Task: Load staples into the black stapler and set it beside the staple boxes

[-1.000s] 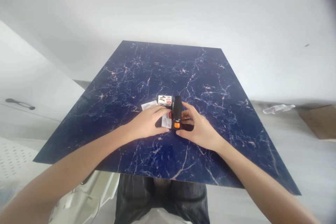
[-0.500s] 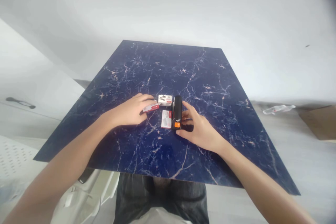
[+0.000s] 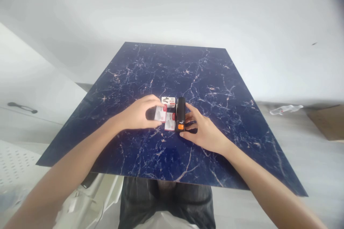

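My left hand (image 3: pixel 138 112) grips a small red-and-white staple box (image 3: pixel 160 113) between thumb and fingertips. Its printed face is turned up, and its right edge meets or overlaps a second, similar staple box (image 3: pixel 169 121) on the table. Behind them sits a white box (image 3: pixel 168 101) with a dark picture and red print. Along the right side of these boxes a black stapler (image 3: pixel 181 112) with an orange end patch lies lengthwise. My right hand (image 3: pixel 202 128) curls against its right side, thumb at the near end and index finger toward the far end.
Everything rests on a dark blue marble-patterned table (image 3: pixel 172 75) against a pale wall. On the floor to the right are a clear plastic bottle (image 3: pixel 286 110) and a brown cardboard box (image 3: pixel 326 122). A white cabinet with a dark handle (image 3: pixel 22 107) stands left.
My left hand has turned the staple box it holds so its printed face shows, and brought it right, up against the other boxes. My right hand stays at the stapler.
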`<action>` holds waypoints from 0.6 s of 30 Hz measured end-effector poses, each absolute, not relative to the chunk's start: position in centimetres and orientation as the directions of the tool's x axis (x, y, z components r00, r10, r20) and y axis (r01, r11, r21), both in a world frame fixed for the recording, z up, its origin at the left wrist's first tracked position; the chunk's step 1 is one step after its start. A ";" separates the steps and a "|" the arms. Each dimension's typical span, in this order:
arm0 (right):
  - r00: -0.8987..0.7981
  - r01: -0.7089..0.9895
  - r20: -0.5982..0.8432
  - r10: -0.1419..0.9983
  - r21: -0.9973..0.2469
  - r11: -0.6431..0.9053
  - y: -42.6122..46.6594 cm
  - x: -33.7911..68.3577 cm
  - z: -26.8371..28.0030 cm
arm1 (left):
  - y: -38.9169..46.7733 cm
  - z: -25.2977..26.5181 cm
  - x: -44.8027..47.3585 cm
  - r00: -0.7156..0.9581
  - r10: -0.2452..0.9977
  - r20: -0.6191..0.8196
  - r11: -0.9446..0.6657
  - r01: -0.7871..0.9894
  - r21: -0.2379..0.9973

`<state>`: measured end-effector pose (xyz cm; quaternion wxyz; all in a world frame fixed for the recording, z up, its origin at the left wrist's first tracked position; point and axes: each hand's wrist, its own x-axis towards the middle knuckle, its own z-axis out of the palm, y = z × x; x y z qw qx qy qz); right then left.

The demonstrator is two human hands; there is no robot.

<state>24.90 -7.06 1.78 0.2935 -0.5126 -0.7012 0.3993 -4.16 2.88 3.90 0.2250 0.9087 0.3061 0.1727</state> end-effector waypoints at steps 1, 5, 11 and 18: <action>-0.301 0.482 0.002 0.954 -0.863 0.153 -7.1 24.9 1.8 | 2.5 3.5 -3.7 0.755 0.627 0.191 -0.722 0.471 0.507; -0.310 0.468 0.007 0.951 -0.869 0.159 -7.0 24.8 1.9 | 1.1 2.0 -2.2 0.785 0.586 0.200 -0.748 0.430 0.505; -0.322 0.474 0.016 0.947 -0.863 0.175 -7.0 24.8 2.1 | 0.6 0.8 -1.4 0.797 0.562 0.221 -0.756 0.387 0.528; -0.314 0.469 0.019 0.949 -0.866 0.173 -7.1 24.8 2.1 | 1.0 0.8 -0.9 0.788 0.581 0.205 -0.730 0.393 0.559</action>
